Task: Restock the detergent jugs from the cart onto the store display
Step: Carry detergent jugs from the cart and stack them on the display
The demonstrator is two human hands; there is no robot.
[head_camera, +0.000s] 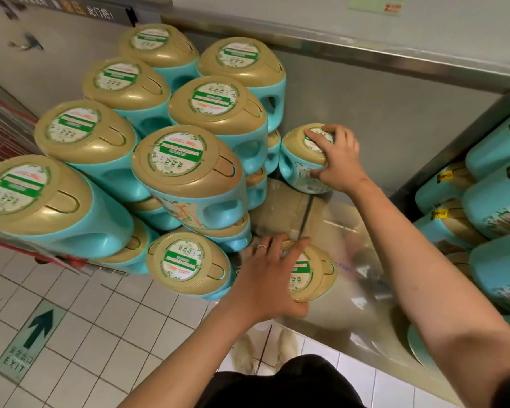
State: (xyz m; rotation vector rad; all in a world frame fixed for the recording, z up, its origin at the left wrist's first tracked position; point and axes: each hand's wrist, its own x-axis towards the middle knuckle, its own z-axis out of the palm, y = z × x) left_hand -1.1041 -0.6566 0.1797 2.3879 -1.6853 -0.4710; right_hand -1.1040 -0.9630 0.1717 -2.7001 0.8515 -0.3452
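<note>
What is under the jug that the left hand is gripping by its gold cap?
The left hand covers part of the jug's gold cap. Below shows a shiny display surface wrapped in clear film. The jug's body and base are hidden by cap and hand, so contact cannot be confirmed.

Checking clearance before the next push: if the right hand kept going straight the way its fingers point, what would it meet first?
The right hand already grips a jug by its gold cap, fingers pointing toward the stacked jugs. Pushed on, that jug would probably meet the stack first; depth is unclear, but the gap looks small.
</note>
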